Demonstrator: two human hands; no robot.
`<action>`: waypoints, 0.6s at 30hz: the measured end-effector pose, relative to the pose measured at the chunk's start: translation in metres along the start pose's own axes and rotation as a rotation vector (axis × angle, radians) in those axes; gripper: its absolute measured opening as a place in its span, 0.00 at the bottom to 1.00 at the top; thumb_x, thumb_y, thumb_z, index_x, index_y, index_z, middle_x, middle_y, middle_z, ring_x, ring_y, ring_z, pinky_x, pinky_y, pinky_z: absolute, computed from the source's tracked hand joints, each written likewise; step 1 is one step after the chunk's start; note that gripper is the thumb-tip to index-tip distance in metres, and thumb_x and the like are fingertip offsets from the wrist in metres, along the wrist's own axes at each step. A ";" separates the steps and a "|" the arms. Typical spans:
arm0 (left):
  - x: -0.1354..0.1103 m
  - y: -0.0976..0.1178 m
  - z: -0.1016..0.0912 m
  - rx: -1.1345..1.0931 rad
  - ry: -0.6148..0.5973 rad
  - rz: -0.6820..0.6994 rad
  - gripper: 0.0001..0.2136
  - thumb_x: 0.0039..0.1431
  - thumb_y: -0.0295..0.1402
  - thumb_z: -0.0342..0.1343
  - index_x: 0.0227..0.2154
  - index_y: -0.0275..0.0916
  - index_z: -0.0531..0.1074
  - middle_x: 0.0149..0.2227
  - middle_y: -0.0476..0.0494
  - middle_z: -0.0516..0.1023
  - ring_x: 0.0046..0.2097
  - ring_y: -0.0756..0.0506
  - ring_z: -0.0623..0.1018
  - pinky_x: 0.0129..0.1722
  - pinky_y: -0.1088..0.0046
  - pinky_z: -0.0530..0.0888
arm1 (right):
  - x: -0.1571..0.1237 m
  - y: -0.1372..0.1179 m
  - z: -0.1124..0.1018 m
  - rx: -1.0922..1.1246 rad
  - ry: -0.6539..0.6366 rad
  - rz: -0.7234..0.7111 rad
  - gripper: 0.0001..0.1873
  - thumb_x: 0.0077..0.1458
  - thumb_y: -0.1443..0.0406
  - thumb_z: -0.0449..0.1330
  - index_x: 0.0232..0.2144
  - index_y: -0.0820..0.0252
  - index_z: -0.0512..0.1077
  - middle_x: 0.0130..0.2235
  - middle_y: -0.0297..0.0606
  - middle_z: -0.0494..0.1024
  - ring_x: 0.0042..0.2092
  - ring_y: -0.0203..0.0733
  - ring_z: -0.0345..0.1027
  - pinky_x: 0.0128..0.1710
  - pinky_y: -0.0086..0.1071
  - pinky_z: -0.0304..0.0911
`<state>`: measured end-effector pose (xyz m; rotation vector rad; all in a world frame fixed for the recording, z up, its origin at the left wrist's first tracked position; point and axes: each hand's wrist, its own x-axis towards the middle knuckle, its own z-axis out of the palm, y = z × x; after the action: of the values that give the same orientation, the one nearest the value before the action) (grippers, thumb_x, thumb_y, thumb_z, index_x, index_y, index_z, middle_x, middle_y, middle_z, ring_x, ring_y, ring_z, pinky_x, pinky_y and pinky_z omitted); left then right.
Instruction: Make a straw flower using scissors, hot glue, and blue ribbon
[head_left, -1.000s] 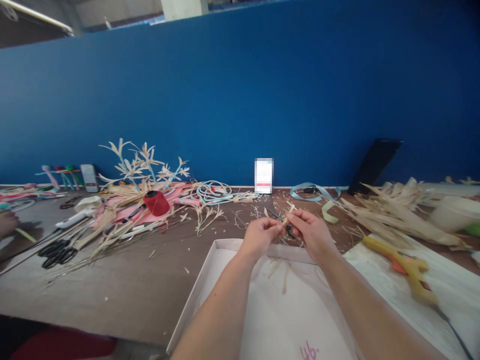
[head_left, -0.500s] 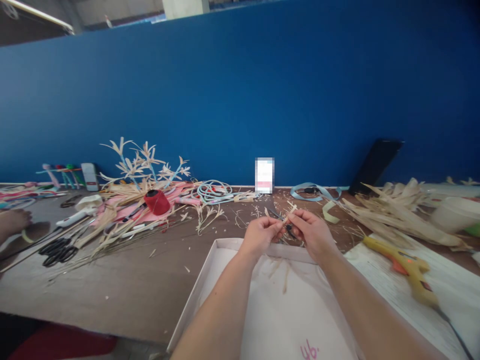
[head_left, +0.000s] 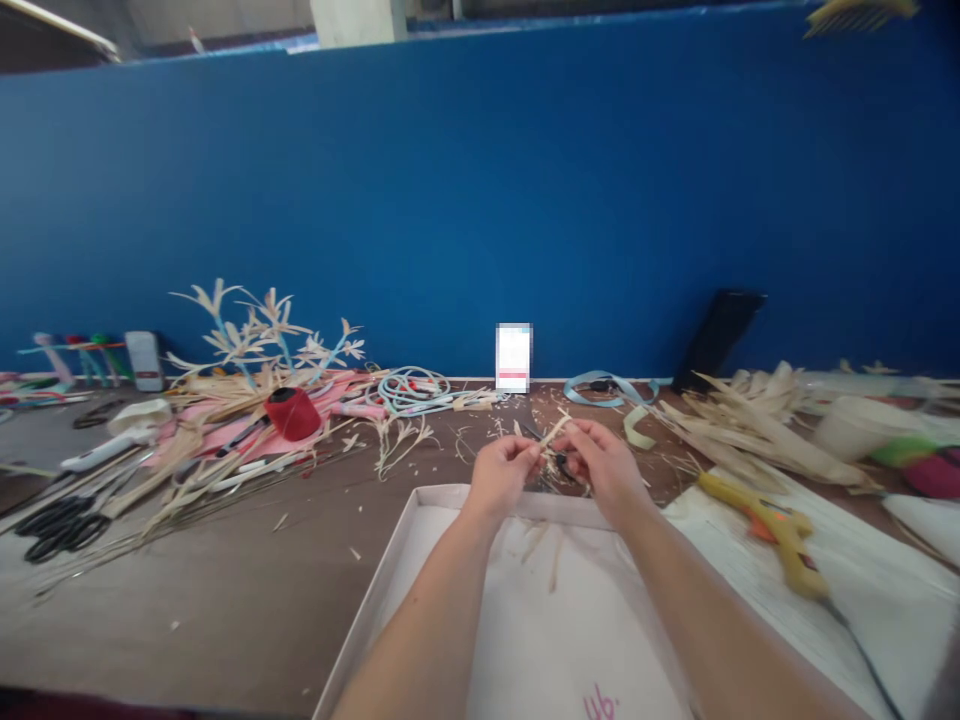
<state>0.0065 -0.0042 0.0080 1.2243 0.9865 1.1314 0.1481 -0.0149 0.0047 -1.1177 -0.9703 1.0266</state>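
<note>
Between my two hands, over the far edge of a shallow white box [head_left: 442,497], is a thin pale strip of dried husk [head_left: 556,430]. My left hand [head_left: 504,470] pinches its lower end with thumb and forefinger. My right hand [head_left: 602,465] grips it higher up, fingers curled in. Its upper tip sticks out above the fingertips. Dark-handled scissors [head_left: 561,466] lie partly hidden behind my hands, among small pale scraps. Inside the box a few narrow dry pieces [head_left: 555,560] rest near the far wall.
A yellow glue gun [head_left: 780,540] lies on white paper at right, with dried husks [head_left: 757,430] behind. Leftward are a red thread cone [head_left: 292,413], black scissors [head_left: 64,525], husk flowers [head_left: 251,330] and coiled pale-blue cord [head_left: 411,388]. A blue partition [head_left: 480,200] backs the table.
The view has turned slightly right, so the things on the table sit further left. A hand at the far left has left the view. Both my hands still hold the strip.
</note>
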 end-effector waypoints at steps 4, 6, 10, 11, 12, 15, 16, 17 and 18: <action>0.005 -0.009 -0.002 0.011 0.041 0.038 0.11 0.45 0.39 0.56 0.25 0.35 0.71 0.23 0.49 0.73 0.22 0.54 0.66 0.24 0.78 0.61 | 0.007 -0.004 -0.005 -0.001 0.177 -0.057 0.19 0.44 0.53 0.61 0.34 0.59 0.66 0.29 0.34 0.74 0.19 0.28 0.55 0.14 0.22 0.48; 0.007 -0.013 -0.003 0.023 0.049 0.077 0.11 0.46 0.40 0.56 0.26 0.35 0.72 0.23 0.48 0.73 0.23 0.53 0.66 0.25 0.78 0.62 | 0.010 -0.011 -0.007 -0.004 0.229 -0.111 0.18 0.44 0.53 0.60 0.34 0.58 0.67 0.29 0.34 0.74 0.20 0.28 0.55 0.14 0.22 0.49; 0.006 -0.014 -0.006 0.070 0.065 0.097 0.12 0.47 0.40 0.55 0.27 0.35 0.72 0.24 0.48 0.73 0.23 0.53 0.66 0.25 0.78 0.62 | 0.004 -0.035 -0.008 -0.143 0.187 -0.172 0.17 0.44 0.55 0.60 0.34 0.58 0.69 0.29 0.36 0.75 0.20 0.29 0.57 0.14 0.23 0.51; 0.006 -0.014 -0.006 0.090 0.074 0.097 0.12 0.48 0.40 0.54 0.27 0.35 0.72 0.24 0.48 0.73 0.24 0.53 0.67 0.25 0.78 0.62 | 0.000 -0.043 -0.010 -0.202 0.164 -0.186 0.16 0.44 0.55 0.60 0.34 0.58 0.70 0.30 0.36 0.75 0.20 0.29 0.58 0.15 0.24 0.52; 0.005 -0.013 -0.006 0.112 0.083 0.098 0.11 0.48 0.40 0.54 0.27 0.36 0.72 0.24 0.48 0.73 0.24 0.53 0.67 0.25 0.78 0.63 | -0.006 -0.050 -0.014 -0.265 0.139 -0.202 0.16 0.44 0.55 0.60 0.34 0.57 0.71 0.31 0.37 0.76 0.20 0.30 0.59 0.15 0.24 0.53; 0.003 -0.010 -0.005 0.168 0.097 0.115 0.11 0.48 0.39 0.53 0.27 0.36 0.72 0.25 0.48 0.74 0.26 0.52 0.69 0.27 0.77 0.64 | -0.027 -0.070 -0.042 -0.449 0.165 -0.209 0.14 0.45 0.55 0.59 0.33 0.57 0.73 0.31 0.37 0.77 0.20 0.31 0.60 0.16 0.25 0.53; 0.002 -0.009 -0.004 0.176 0.096 0.118 0.10 0.48 0.39 0.53 0.27 0.37 0.73 0.25 0.48 0.74 0.26 0.52 0.70 0.27 0.77 0.65 | -0.034 -0.073 -0.058 -0.514 0.209 -0.188 0.15 0.45 0.55 0.60 0.33 0.57 0.73 0.29 0.37 0.76 0.20 0.32 0.60 0.16 0.26 0.53; 0.002 -0.008 -0.004 0.180 0.095 0.117 0.10 0.48 0.39 0.53 0.27 0.37 0.72 0.25 0.48 0.74 0.26 0.52 0.70 0.27 0.77 0.65 | -0.040 -0.075 -0.077 -0.569 0.257 -0.146 0.15 0.44 0.55 0.60 0.32 0.58 0.74 0.25 0.37 0.75 0.19 0.32 0.59 0.15 0.26 0.52; 0.002 -0.008 -0.003 0.179 0.093 0.112 0.10 0.48 0.39 0.53 0.27 0.37 0.72 0.25 0.48 0.74 0.26 0.52 0.69 0.26 0.77 0.64 | -0.046 -0.075 -0.098 -0.622 0.294 -0.078 0.15 0.43 0.55 0.61 0.31 0.58 0.74 0.22 0.36 0.74 0.18 0.33 0.58 0.15 0.27 0.52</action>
<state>0.0044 -0.0016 -0.0001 1.3945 1.1205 1.2168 0.2416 -0.0912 0.0572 -1.6701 -1.1119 0.4754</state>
